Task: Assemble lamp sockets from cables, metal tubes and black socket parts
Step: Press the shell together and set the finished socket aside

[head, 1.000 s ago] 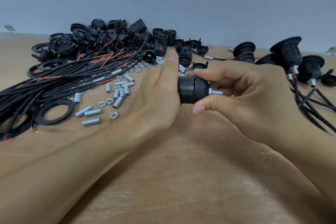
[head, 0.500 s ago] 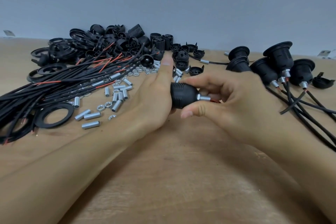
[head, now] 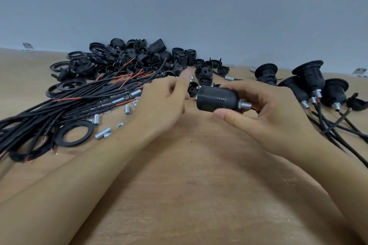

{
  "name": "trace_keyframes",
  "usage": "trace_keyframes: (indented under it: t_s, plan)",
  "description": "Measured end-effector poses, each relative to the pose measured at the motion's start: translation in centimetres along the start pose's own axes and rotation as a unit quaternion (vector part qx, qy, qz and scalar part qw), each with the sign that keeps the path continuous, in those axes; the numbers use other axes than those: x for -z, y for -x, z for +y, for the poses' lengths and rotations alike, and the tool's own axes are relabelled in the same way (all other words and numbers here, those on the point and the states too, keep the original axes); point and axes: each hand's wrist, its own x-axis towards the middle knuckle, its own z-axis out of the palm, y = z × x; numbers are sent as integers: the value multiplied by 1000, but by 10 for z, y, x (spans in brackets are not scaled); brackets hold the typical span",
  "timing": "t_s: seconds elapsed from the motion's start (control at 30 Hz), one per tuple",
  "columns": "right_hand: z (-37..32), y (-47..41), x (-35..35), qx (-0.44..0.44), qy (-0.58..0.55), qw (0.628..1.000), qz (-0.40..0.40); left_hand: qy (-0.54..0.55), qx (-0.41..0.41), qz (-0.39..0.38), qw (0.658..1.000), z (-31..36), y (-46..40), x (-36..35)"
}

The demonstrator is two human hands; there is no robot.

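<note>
Right hand [head: 272,113]: holds the black socket [head: 217,98] near the middle of the frame, thumb under it, fingers over the top.
Socket: lies on its side in the air above the wooden table [head: 199,195]. Its ribbed open end points left.
Metal tube [head: 245,105]: sticks out of the socket's right end, with a bit of red wire behind it.
Left hand [head: 165,103]: just left of the socket, fingers loose, not touching it and holding nothing.
Cables [head: 65,105]: a big black and red bunch at the left.
Loose tubes [head: 102,133]: small silver ones by the cables.
Black ring [head: 74,133]: flat on the table, lower left.
Black parts pile [head: 127,57]: upper left, by the wall.
Finished sockets [head: 310,79]: standing at the right, cables trailing down.
</note>
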Motion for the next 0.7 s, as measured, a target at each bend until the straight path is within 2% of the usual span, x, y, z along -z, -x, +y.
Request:
trace_keyframes:
  t_s: [0.13,0.3,0.37,0.43,0.57,0.63,0.7]
  plan:
    - [4,1,-4,-10,75,996,-51,-137,-68,59,986,-12,-6,3]
    - [5,3,-15,27,103,992,-68,-319,-45,100,942,-27,-25,30]
    - [5,2,-13,20,109,992,-62,-366,-1,141,920,-42,-37,53]
    - [5,2,-10,8,115,991,-66,-412,88,154,894,-56,-45,72]
    - [6,2,-9,-12,121,990,-76,-390,285,83,872,-74,-49,90]
    - [5,2,-10,-16,121,989,-79,-386,309,65,867,-76,-50,91]
    - [4,2,-10,-10,118,989,-83,-373,271,90,883,-77,-51,88]
